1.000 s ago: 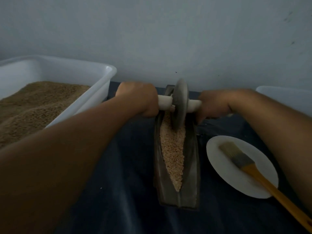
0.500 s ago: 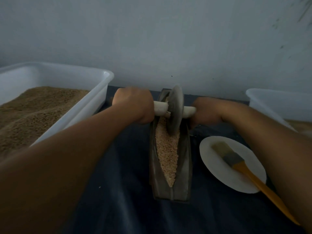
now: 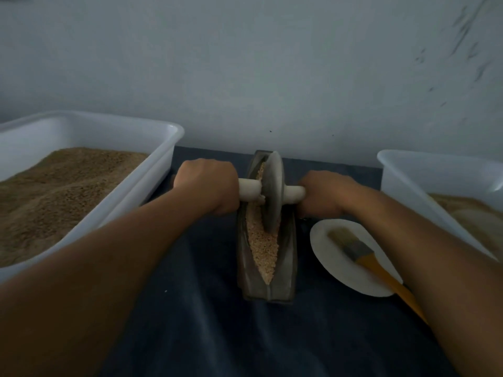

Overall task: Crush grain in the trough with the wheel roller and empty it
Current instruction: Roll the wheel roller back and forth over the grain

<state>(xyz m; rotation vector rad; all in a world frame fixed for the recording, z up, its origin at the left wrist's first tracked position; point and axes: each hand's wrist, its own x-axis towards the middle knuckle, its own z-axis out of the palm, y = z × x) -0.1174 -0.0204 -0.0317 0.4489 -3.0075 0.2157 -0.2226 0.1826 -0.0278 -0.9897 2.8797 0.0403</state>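
Both hands, left hand and right hand, are gripping the wheel roller axle, wheel sitting in the trough mid-worktop. Grain looks barely crushed, emptying's not started.

Single head-worn, wide-angle view, looking forward and down from close above the dark tabletop toward the wall filling the upper half of the frame. Both forearms enter from the lower corners and converge on the trough at centre frame. White tubs are cropped at the left edge and right edge; no second view is supplied.
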